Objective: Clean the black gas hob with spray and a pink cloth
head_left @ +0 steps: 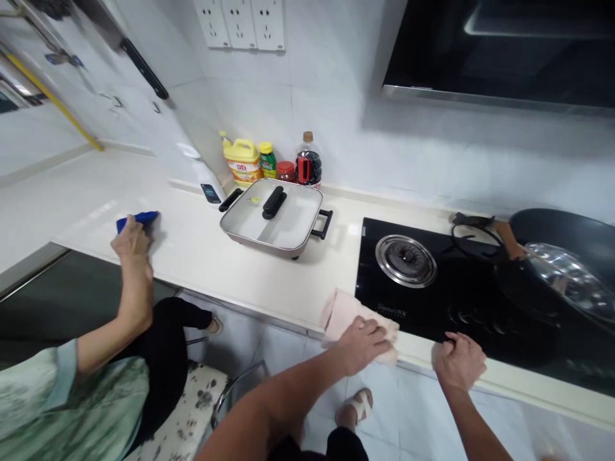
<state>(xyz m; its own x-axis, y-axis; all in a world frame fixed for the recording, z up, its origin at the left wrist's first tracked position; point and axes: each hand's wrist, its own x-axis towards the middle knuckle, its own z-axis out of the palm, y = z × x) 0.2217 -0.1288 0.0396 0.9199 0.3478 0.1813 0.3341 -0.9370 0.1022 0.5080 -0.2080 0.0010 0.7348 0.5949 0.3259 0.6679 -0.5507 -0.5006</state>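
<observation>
My left hand (364, 344) presses a pale pink cloth (339, 312) against the counter's front edge, its fingers curled over the fabric. The cloth lies beside the front left corner of the black glass gas stove (432, 307), and part of it hangs over the edge. My right hand (460, 362) rests on the counter edge in front of the stove, fingers curled in, with nothing visible in it. The left burner (406, 260) is bare. On the stove's right side sits a dark wok (571, 224) with a wooden handle and a shiny metal piece inside.
A lidded electric pan (273, 218) stands on the white counter (202, 250). Behind it are a yellow jug (243, 160), a dark sauce bottle (309, 160) and jars. At left, another person's hand (132, 240) holds a blue cloth (144, 219). A range hood (504, 57) overhangs the stove.
</observation>
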